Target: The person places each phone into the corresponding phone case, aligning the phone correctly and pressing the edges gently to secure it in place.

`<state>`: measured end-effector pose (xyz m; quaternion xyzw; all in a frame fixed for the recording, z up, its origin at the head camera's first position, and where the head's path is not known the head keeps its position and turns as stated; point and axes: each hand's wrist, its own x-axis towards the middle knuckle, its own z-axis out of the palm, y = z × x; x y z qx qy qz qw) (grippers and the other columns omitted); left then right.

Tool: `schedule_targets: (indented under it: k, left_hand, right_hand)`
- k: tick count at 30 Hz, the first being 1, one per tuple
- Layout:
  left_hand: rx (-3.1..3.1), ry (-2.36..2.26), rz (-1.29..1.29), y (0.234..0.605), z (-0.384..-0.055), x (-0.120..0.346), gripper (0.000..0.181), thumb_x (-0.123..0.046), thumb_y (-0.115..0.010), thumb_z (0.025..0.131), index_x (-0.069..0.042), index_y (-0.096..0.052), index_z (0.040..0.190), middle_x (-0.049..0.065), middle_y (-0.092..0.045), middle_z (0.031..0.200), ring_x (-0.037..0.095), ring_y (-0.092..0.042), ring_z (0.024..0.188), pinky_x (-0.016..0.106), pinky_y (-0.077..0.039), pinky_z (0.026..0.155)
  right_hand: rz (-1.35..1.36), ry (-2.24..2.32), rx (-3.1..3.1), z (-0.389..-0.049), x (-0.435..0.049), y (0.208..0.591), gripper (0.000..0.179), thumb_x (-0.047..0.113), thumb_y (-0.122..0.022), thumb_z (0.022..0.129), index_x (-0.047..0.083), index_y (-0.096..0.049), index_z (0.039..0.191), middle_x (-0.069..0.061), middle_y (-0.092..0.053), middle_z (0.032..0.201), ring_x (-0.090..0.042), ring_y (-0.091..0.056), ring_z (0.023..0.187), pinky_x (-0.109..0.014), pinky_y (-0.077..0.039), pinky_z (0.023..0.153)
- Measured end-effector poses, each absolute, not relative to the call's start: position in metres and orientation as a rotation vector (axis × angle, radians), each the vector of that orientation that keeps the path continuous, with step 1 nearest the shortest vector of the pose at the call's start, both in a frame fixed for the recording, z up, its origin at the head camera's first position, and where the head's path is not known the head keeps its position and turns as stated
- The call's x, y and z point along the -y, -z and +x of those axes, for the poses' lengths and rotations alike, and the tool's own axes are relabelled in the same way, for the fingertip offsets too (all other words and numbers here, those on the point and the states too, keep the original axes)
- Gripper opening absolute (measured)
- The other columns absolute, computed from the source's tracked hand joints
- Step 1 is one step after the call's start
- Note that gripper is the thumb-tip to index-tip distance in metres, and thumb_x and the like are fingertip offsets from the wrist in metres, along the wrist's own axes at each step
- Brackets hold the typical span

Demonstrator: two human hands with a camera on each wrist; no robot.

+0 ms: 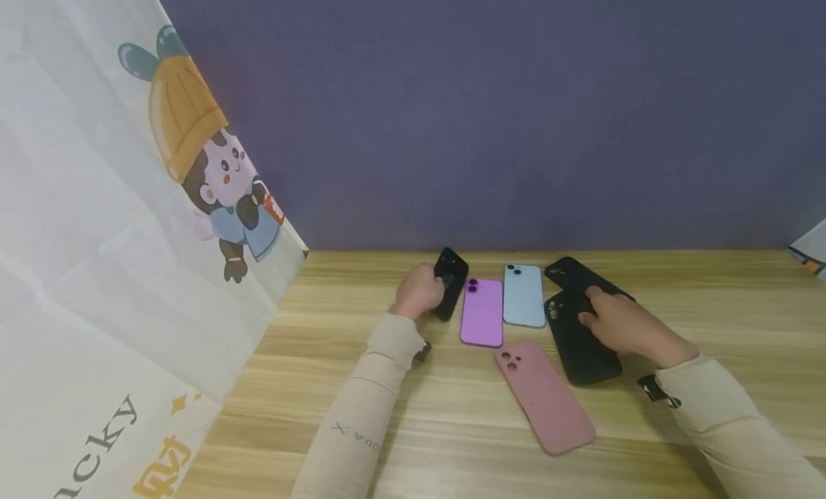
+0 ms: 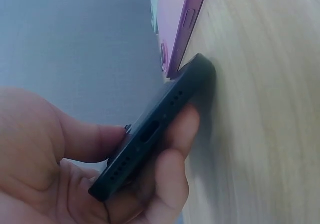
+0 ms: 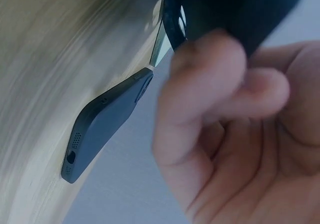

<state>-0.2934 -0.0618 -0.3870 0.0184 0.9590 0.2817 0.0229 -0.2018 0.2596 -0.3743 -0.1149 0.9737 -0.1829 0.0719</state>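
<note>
My left hand [image 1: 419,291] grips a black phone [image 1: 447,302] at the far left of the row. Up close, the phone [image 2: 150,129] shows its port and speaker holes; it is tilted, the thumb on one face and curled fingers under the other. Between my right thumb and index finger a black phone case [image 1: 584,352] is pinched by its edge, and camera cut-outs show at its top left. That right hand [image 3: 220,119] hides part of the case. Behind it lies a second black phone case [image 3: 107,119], with port and speaker openings in its end.
A purple phone [image 1: 482,312] and a light blue phone [image 1: 524,296] lie side by side between my hands. Nearer to me is a pink phone case [image 1: 545,398], set slantwise on the wooden table [image 1: 452,442]. A dark wall [image 1: 490,112] rises behind; a printed white curtain [image 1: 84,219] hangs left.
</note>
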Motion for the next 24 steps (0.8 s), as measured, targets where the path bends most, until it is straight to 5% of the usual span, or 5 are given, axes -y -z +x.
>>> schedule_targets:
  k: [3,24]
  left_hand:
    - [-2.983,-0.868,0.066,0.3867,-0.294,0.0614,0.023,-0.021,-0.054,0.1,-0.002,-0.067,0.1,0.012,-0.069,0.093,0.023,-0.06,0.075,0.033,-0.046,0.065]
    - [-2.962,-1.003,0.078,0.3884,-0.2927,0.0574,0.027,-0.021,-0.053,0.102,0.0,-0.068,0.108,0.017,-0.071,0.099,0.023,-0.061,0.067,0.031,-0.049,0.059]
  right_hand:
    - [-0.357,0.546,-2.982,-0.2016,-0.2595,0.3744,0.057,0.014,-0.055,0.103,-0.025,-0.035,0.14,-0.047,-0.058,0.122,-0.058,-0.062,0.108,-0.064,-0.053,0.087]
    - [-0.32,0.581,-3.033,-0.2042,-0.2602,0.3762,0.057,0.019,-0.052,0.105,-0.021,-0.035,0.143,-0.045,-0.057,0.128,-0.061,-0.058,0.113,-0.067,-0.052,0.086]
